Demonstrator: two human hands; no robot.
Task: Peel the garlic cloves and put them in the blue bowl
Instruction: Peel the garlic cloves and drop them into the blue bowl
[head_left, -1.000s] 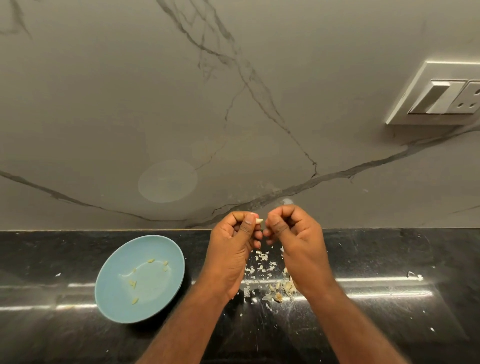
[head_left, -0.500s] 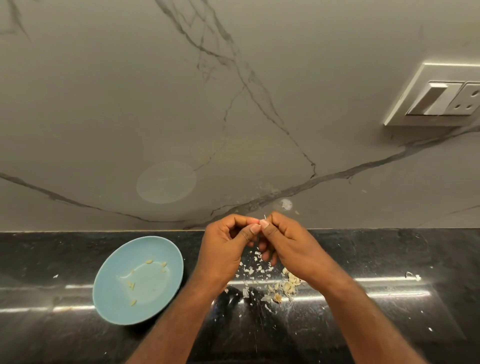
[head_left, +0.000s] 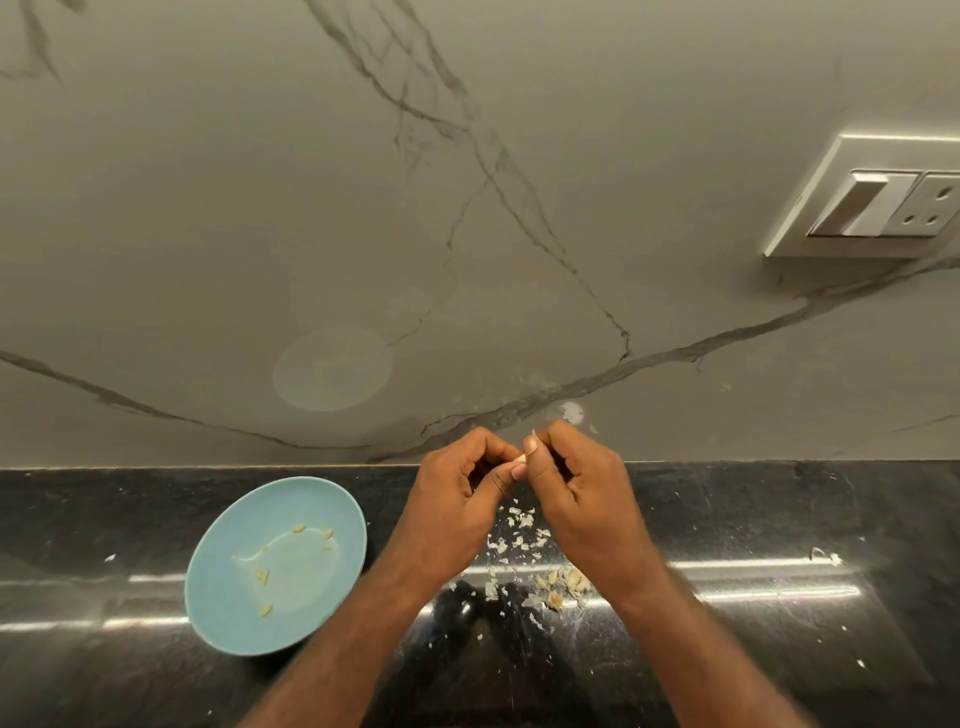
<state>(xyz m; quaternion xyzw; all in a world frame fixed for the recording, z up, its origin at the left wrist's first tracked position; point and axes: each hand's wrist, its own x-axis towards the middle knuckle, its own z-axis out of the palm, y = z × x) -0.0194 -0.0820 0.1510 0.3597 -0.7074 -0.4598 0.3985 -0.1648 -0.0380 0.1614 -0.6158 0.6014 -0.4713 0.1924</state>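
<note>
1. Garlic clove (head_left: 520, 458) sits pinched between your two hands. You hold it up over the back edge of the black counter (head_left: 779, 519), well to the right of the blue bowl (head_left: 218, 561).
2. A second ago your hands were side by side with the pale tip showing between them. Half a second ago your thumbs met on it. Now your right thumb has slid across the clove, and a thin sliver of skin (head_left: 533, 432) stands up just above that thumb.
3. That sliver suggests the skin is lifting away, so the peel is under way but probably not finished. The clove does not look ready for the bowl yet.
4. Your left hand (head_left: 457, 499) is curled, with thumb and forefinger nipping the clove's left end to steady it.
5. Your right hand (head_left: 582, 493) is curled too, its thumb pressed over the clove and catching the skin. Neither hand has any slack in it.
6. A few peeled cloves (head_left: 265, 609) already lie in the bowl, and peel scraps (head_left: 519, 525) litter the counter beneath your hands.
7. A small heap of what look like unpeeled cloves (head_left: 569, 579) waits beside your right wrist, so more work remains.
</note>
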